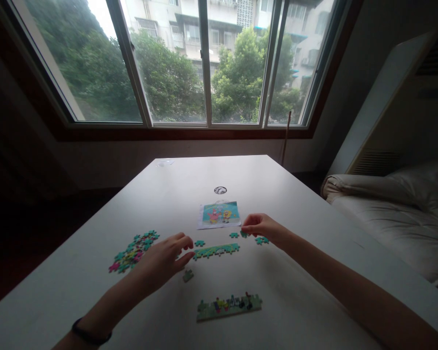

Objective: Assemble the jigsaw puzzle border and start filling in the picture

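A white table (295,194) stood under a wide window (204,63), trees (241,73) outside. A teal, jagged strip (216,251) lay mid-table. The left hand (164,260) curled at its left end, its grip unclear. The right hand (264,227) pinched a teal piece (244,234) nearby.

Worktop (314,204): one.
Hands: two, left hand (164,260) and right hand (264,227).
Wristband (91,334): one.
Joined puzzle strips (216,251): two.
Heap of loose pieces (133,252): one.
Single pieces (199,243): four lying apart, a fifth at the right hand's fingertips.
Printed picture (219,215): one.
Round port (220,190): one.
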A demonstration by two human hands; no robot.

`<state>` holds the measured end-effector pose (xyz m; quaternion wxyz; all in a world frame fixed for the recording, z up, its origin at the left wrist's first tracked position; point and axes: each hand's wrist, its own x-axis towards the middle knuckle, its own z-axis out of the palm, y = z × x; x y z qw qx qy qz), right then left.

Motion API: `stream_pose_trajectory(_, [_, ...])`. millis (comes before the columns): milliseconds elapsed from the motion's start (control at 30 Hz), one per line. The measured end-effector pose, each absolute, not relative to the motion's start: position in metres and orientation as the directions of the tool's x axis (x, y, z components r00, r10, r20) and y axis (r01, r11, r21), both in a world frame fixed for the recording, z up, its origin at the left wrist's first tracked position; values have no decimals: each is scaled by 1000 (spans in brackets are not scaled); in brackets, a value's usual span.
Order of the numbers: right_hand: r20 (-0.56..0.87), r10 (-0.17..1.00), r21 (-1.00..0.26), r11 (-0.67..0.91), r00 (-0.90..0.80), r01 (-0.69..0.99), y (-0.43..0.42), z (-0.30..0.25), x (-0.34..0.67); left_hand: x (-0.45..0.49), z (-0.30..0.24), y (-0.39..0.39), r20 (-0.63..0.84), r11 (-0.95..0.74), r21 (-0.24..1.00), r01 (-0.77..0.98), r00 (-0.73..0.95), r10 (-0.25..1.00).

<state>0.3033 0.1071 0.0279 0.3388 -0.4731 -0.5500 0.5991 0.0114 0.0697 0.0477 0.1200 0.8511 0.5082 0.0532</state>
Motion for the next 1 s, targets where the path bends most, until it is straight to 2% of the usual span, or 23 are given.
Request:
stream_pose_trajectory(267, [-271,878,-960,-278,-395,40,104,28,303,12,43,70,-46,-463,257,849,489,871])
stream_pose_trajectory(533, [-313,861,-949,-299,-401,99,102,31,302,12,45,69,-49,-458,261,850,485,873])
stream_pose_trajectory(800, [-302,883,-943,-222,-360,246,106,26,303,12,42,70,-62,-455,261,851,485,872])
stream_pose_trajectory(1000, [-245,906,-952,-158,-346,261,108,24,302,12,43,70,-62,-453,260,853,483,874])
